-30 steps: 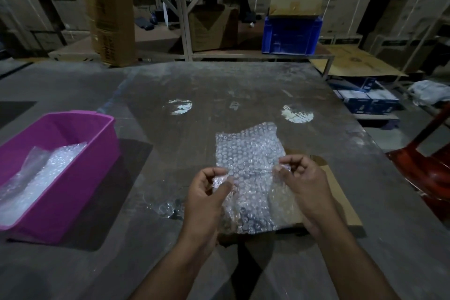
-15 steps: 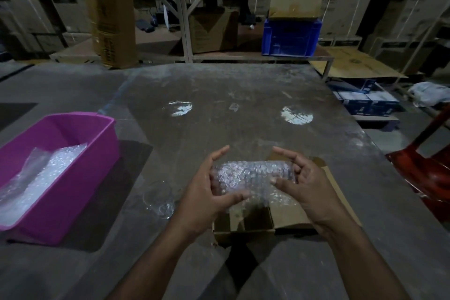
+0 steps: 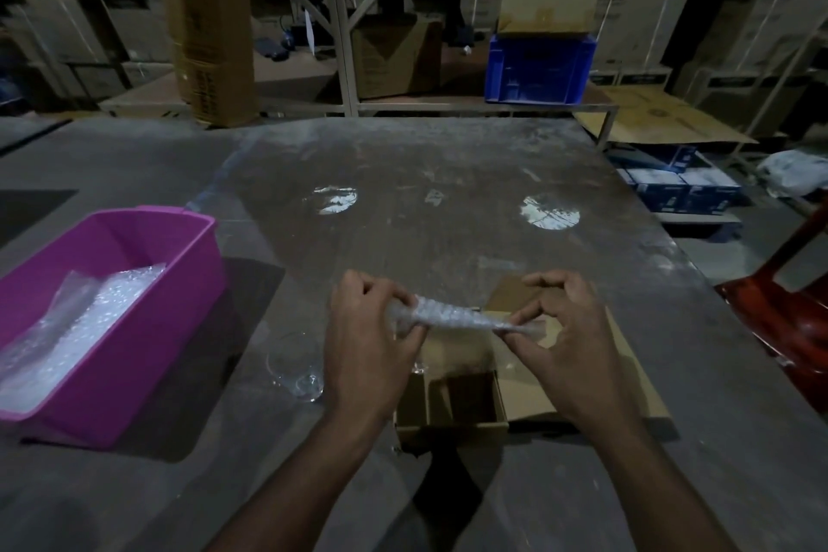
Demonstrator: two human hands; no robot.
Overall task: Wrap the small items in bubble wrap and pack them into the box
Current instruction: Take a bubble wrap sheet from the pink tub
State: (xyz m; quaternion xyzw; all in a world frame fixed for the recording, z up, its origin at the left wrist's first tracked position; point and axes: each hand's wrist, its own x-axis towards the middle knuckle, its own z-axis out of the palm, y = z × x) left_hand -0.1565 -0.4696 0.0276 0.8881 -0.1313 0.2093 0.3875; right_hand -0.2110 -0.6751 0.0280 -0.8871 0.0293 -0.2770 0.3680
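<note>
Holding a rolled bubble wrap bundle (image 3: 452, 316) above the open cardboard box (image 3: 450, 406), the left hand (image 3: 367, 345) curls its fingers around the thick end and the right hand (image 3: 567, 343) pinches the thin twisted end. More bubble wrap lies in the pink tub (image 3: 148, 327) on the table's (image 3: 448, 193) left side.

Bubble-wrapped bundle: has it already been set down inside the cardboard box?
No, the bubble-wrapped bundle is held in the air above the cardboard box, pinched at its ends by the left hand and the right hand.
</note>
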